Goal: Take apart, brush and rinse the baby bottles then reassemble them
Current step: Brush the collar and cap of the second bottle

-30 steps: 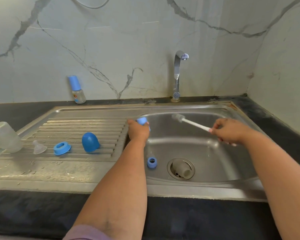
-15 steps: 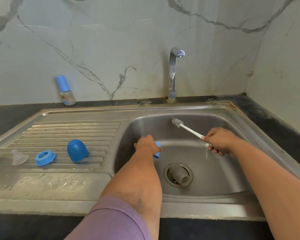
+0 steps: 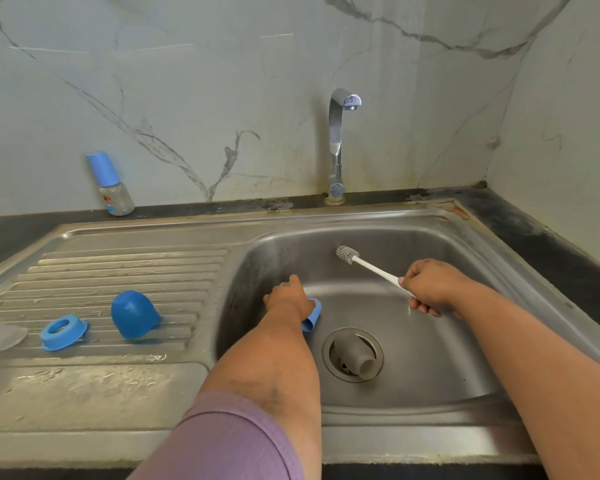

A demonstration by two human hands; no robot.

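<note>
Steel sink (image 3: 471, 237), left hand (image 3: 288, 301) low, fingers around blue cap (image 3: 313, 315).

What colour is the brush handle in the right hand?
White, with a grey bristle head; the brush shows only in the head view.

Steel sink (image 3: 430, 434) set in dark counter (image 3: 534, 230). Drainboard (image 3: 125, 271) holds blue cap (image 3: 134, 314), blue ring (image 3: 62, 332), clear nipple (image 3: 3, 334). Capped bottle (image 3: 113, 188) on counter by wall.

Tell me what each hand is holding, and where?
Right hand grips the white bottle brush by its handle end. Left hand holds a blue plastic piece; where exactly is hidden.
</note>
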